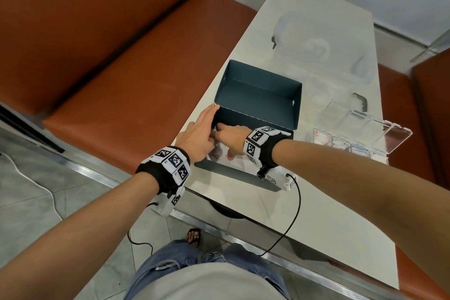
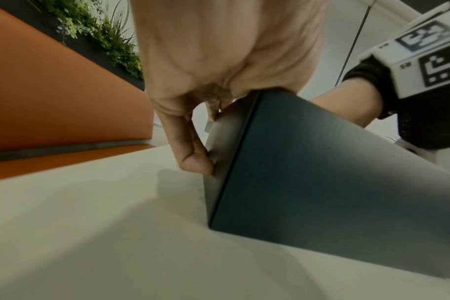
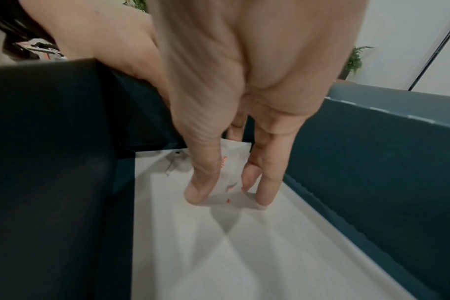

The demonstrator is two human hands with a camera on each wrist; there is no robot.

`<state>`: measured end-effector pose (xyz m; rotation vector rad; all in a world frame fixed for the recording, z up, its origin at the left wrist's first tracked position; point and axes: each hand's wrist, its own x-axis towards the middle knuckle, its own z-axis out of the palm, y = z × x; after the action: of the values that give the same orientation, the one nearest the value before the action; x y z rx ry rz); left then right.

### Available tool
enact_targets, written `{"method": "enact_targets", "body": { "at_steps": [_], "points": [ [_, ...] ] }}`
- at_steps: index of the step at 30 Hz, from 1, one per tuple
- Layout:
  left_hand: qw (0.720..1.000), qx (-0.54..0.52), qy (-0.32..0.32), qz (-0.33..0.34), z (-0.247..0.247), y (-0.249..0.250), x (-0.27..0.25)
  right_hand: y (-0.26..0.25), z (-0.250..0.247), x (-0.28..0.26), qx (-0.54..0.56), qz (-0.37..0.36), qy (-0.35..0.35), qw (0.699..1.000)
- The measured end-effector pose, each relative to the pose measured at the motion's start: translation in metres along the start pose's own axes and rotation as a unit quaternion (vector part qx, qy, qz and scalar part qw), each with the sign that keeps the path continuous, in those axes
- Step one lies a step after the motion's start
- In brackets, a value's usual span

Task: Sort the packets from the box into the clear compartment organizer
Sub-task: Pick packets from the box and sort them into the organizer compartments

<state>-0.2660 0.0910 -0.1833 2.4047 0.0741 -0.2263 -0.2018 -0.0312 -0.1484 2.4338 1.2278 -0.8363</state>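
Observation:
A dark teal box (image 1: 233,174) stands open on the white table (image 1: 316,214), its lid (image 1: 258,95) tilted back. My left hand (image 1: 199,134) holds the box's near left corner, thumb (image 2: 195,162) pressed on the outer wall (image 2: 321,182) and fingers over the rim. My right hand (image 1: 229,139) reaches down inside the box. There thumb and fingers of the right hand (image 3: 229,194) pinch a small white packet (image 3: 234,172) with red marks against the white floor (image 3: 244,253). A second small packet (image 3: 175,162) lies beyond it. The clear compartment organizer (image 1: 350,146) sits to the right, lid (image 1: 384,134) open.
A packet with red print (image 1: 319,137) lies in the organizer's left compartment. Faint clear plastic items (image 1: 314,48) sit on the far half of the table. Orange bench seats (image 1: 136,95) flank the table on both sides. A black cable (image 1: 292,221) hangs off the front edge.

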Motion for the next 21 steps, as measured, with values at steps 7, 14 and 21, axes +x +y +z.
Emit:
{"method": "enact_targets", "body": {
  "at_steps": [7,14,21],
  "points": [
    [1.0,0.005,0.011,0.005,0.001,0.001,0.0,0.0,0.001,0.0,0.002,-0.009,0.005,1.0],
    [1.0,0.012,0.006,-0.002,0.0,0.001,-0.001,0.005,0.008,0.005,0.006,-0.01,0.018,1.0],
    [1.0,0.004,0.002,-0.002,-0.001,0.002,-0.002,0.006,0.011,0.009,0.01,-0.007,0.023,1.0]
  ]
}}
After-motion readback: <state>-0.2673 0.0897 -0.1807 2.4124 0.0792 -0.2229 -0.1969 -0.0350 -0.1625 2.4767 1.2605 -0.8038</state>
